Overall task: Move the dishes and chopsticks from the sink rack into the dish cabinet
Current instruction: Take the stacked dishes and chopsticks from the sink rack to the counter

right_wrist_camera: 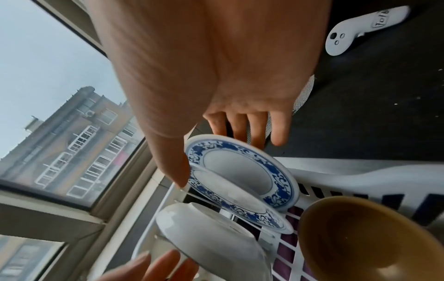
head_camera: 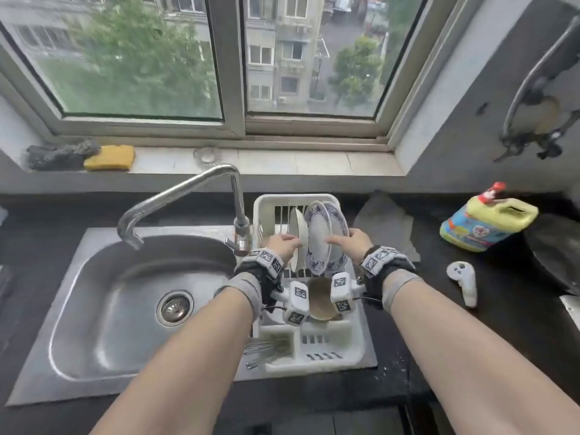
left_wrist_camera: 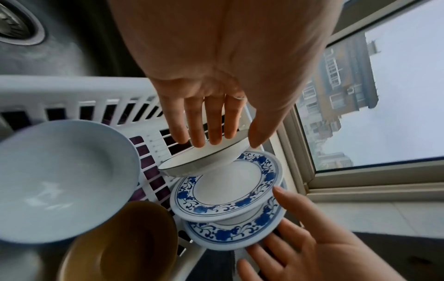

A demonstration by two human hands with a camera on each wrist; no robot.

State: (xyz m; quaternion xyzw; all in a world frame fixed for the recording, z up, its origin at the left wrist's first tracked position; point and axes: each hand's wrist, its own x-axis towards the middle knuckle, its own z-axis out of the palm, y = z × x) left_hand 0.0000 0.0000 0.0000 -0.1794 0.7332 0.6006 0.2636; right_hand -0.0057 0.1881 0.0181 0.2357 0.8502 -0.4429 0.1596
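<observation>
Two hands are in the white plastic sink rack, which sits on the dark table next to the steel sink. L hand has its grip on a small white bowl w/ a thin dark rim: fingers on the rim side, thumb on the back side, so it looks like a pinch. R hand reaches for the blue-and-white flower plates, 2 of them standing on edge one behind the other. Its thumb is at the front plate's rim and its fingers go behind the back plate, but they look loose, so this grip seems open & not holding yet. A brown round bowl and a plain white dish wait nearer in the rack, and metal chopsticks lie in its front-left box. No dish cabinet shows in any view. To do this step well, I think each hand should hold tight before it lifts, then go straight up so nothing hits the next dish. Wet plates may slip, so the R hand should squeeze both plates together, or take just 1. A white game controller and a yellow soap jug sit off to the right.
</observation>
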